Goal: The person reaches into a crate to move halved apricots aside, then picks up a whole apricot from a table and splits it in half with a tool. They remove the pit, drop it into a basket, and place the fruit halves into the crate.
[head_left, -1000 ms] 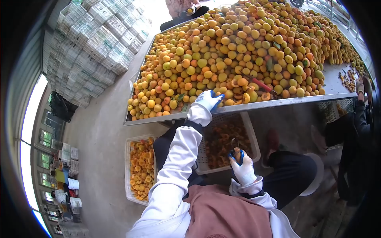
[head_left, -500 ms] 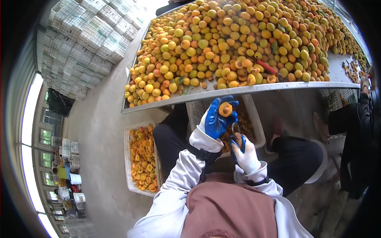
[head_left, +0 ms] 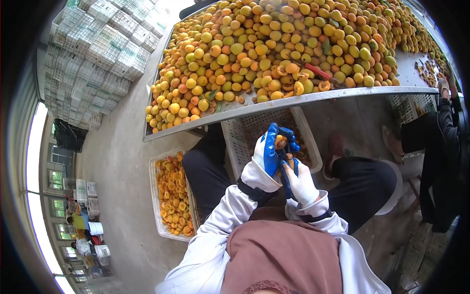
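My left hand (head_left: 268,156), in a white glove with a blue coating, is closed around an apricot (head_left: 280,142); the fingers hide much of the fruit. It was seen cut open with its stone in it. My right hand (head_left: 303,185), also gloved, grips a small wood-handled tool (head_left: 290,159) right against the left hand. The tool's curved metal end is hidden now. Both hands are over a white perforated crate (head_left: 233,147) under the table edge, with stones or scraps in it. To the left, another crate (head_left: 158,208) is filled with apricot halves (head_left: 172,196).
A metal-edged table (head_left: 338,93) bears a large heap of whole apricots (head_left: 274,34). On it lies a red-handled tool (head_left: 318,71) beside some cut fruit. At right sits another person (head_left: 431,161). Stacked crates (head_left: 93,59) stand at the far left.
The left hand has closed over the apricot half, which faced up openly before. The right hand has brought the tool up to the fruit. The whole view has shifted slightly.
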`<state>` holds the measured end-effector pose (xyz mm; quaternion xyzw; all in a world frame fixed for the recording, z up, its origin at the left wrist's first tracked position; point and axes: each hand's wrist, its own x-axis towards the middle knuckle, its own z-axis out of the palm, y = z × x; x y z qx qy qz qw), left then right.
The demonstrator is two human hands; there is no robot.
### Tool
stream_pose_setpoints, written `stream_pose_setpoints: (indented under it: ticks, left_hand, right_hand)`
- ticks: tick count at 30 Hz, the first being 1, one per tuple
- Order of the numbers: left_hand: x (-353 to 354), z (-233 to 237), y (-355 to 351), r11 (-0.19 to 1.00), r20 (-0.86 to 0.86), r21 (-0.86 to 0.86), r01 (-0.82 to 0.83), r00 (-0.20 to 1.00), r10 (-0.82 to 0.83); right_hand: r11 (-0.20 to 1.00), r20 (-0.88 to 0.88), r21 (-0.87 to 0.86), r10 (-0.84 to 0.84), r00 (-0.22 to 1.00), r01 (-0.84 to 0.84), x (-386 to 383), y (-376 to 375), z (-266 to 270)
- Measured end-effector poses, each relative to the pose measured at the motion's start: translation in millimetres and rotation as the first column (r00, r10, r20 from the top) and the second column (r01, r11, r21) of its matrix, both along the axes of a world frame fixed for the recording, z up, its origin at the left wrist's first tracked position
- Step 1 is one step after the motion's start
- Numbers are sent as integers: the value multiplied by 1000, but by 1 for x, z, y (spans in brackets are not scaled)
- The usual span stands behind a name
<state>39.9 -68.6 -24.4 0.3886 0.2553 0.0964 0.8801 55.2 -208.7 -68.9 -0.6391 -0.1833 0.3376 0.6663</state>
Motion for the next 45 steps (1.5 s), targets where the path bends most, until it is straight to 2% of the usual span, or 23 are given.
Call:
stream_pose_setpoints:
  ticks: [4,6,9,10,12,13,14,17,19,21,22,23,24,26,28,30,33,34,36,41,43,44,45]
  left_hand:
    - [2,-3,-3,987,31,158,-10,1000,6]
    - [3,-5,-5,974,37,225,-13,999,5]
    - [4,-10,-8,953,33,299,-49,999,41]
    - [5,-12,-9,943,44,325,-71,997,60]
    - [5,-16,-9,932,58,351,-94,995,78]
    - [5,-19,-8,917,51,391,-76,997,61]
    - [5,-17,-9,901,44,429,-59,998,44]
    - [5,-13,-9,924,16,376,-70,997,69]
    - [3,1,-6,957,-6,288,-35,999,38]
    - [1,10,2,979,-2,203,9,1000,-9]
    - [-2,16,5,970,-3,241,21,1000,-21]
    - [-1,14,8,986,25,167,7,1000,-11]
    - [-1,12,11,996,50,92,-7,999,2]
    - [-2,14,12,994,33,108,6,999,-10]
    - [-3,21,9,992,18,123,20,1000,-23]
    - [-2,29,8,983,-2,180,17,1000,-17]
    - [-3,18,15,983,193,-108,149,973,-126]
    - [-4,8,16,983,195,-106,148,973,-125]
    - [-2,-5,16,920,368,-305,246,922,-124]
    - [6,-17,7,884,500,-343,317,859,-114]
    - [2,-4,4,995,239,4,100,966,-98]
    - [2,-3,1,995,238,4,100,966,-98]
    - [3,-4,-4,991,222,131,8,974,-37]
  right_hand:
    - [998,-178,49,58,982,-50,7,-5,9]
    - [988,-514,79,152,844,-130,12,-11,29]
    - [982,-517,86,186,835,-166,14,-11,35]
    - [982,-517,87,186,835,-165,12,-11,34]
    - [989,-306,47,149,940,-141,5,-8,24]
    - [992,-13,53,116,993,-115,0,-4,7]
    - [992,-11,54,116,993,-115,-2,-3,3]
    - [995,39,65,74,997,-76,-1,-6,4]
    - [962,-421,81,270,866,-261,11,-16,27]
    - [954,-386,58,293,874,-295,9,-15,31]
    - [945,-353,34,317,880,-326,8,-15,32]
    - [945,-220,13,323,921,-328,4,-11,26]
    - [943,-220,14,327,919,-332,0,-11,21]
    - [945,-30,65,323,946,-321,-5,-9,19]
    - [948,-87,88,313,946,-306,-7,-11,25]
    - [951,-336,128,309,890,-282,-4,-12,31]
    - [923,-662,365,350,662,-123,0,-22,41]
    - [922,-660,366,352,664,-125,0,-22,38]
    - [928,-683,345,352,640,-142,2,-21,31]
    - [945,-627,295,305,717,-144,2,-21,29]
    - [955,-604,267,272,749,-132,0,-18,26]
    - [961,-607,253,245,756,-109,-1,-16,25]
    - [968,-611,238,217,762,-85,-2,-15,24]
